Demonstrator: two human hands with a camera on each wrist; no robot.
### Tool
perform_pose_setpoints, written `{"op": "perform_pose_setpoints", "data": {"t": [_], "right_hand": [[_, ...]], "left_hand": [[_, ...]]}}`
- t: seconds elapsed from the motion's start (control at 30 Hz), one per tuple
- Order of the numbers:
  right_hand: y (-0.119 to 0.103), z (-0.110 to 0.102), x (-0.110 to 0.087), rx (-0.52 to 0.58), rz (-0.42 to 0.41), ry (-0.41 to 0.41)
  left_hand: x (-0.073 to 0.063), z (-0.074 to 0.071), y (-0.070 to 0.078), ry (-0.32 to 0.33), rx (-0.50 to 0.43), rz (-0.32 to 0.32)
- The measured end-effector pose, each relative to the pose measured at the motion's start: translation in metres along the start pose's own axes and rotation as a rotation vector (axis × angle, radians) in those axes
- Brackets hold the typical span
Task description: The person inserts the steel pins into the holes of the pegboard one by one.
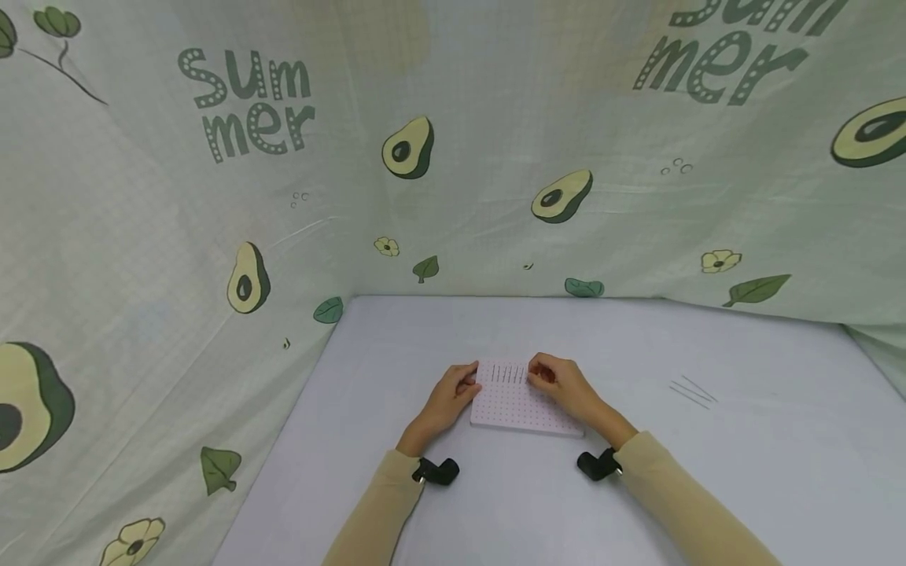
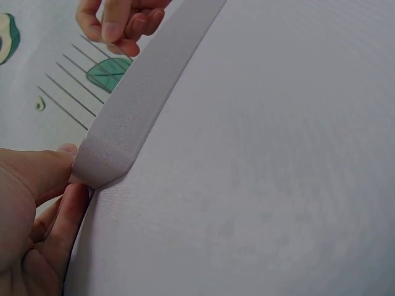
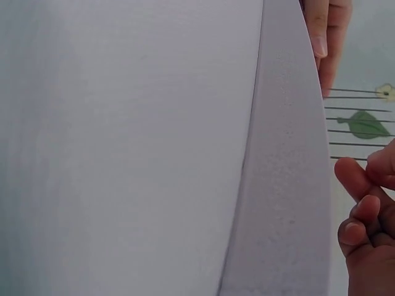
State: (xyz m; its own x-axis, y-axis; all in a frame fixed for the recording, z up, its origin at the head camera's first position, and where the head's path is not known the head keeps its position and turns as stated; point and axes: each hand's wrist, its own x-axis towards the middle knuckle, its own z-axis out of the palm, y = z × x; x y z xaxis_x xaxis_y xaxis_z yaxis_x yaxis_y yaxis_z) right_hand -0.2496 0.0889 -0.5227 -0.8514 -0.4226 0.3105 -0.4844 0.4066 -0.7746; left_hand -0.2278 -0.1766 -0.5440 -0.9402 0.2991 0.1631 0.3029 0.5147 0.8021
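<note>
A white board (image 1: 527, 409) with rows of small holes lies on the table. Several thin metal pins (image 1: 506, 373) stand upright in a row along its far part, also seen as slanting pins (image 2: 71, 95) in the left wrist view. My left hand (image 1: 446, 399) grips the board's left edge, thumb and fingers at the corner in the left wrist view. Over the board's far right part, my right hand (image 1: 566, 385) pinches a thin pin at the right end of the row; its upper part is hidden by the fingertips. The other right fingers are curled in.
Three loose pins (image 1: 694, 391) lie on the white table (image 1: 778, 456) to the right of the board. Behind and to the left hangs a pale cloth (image 1: 467, 94) printed with avocados. Each wrist wears a black camera (image 1: 598, 464).
</note>
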Motion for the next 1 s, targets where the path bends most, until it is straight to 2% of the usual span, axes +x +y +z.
{"op": "perform_pose_setpoints", "data": {"t": [0.4,1.0], "right_hand": [[-0.002,-0.004,-0.003,-0.024,0.025,-0.019],[0.004,-0.027,-0.018,0.017,0.051,-0.003]], "left_hand": [[0.000,0.001,0.002,0.002,0.012,-0.004],[-0.001,0.003,0.000,0.011,0.017,0.000]]}}
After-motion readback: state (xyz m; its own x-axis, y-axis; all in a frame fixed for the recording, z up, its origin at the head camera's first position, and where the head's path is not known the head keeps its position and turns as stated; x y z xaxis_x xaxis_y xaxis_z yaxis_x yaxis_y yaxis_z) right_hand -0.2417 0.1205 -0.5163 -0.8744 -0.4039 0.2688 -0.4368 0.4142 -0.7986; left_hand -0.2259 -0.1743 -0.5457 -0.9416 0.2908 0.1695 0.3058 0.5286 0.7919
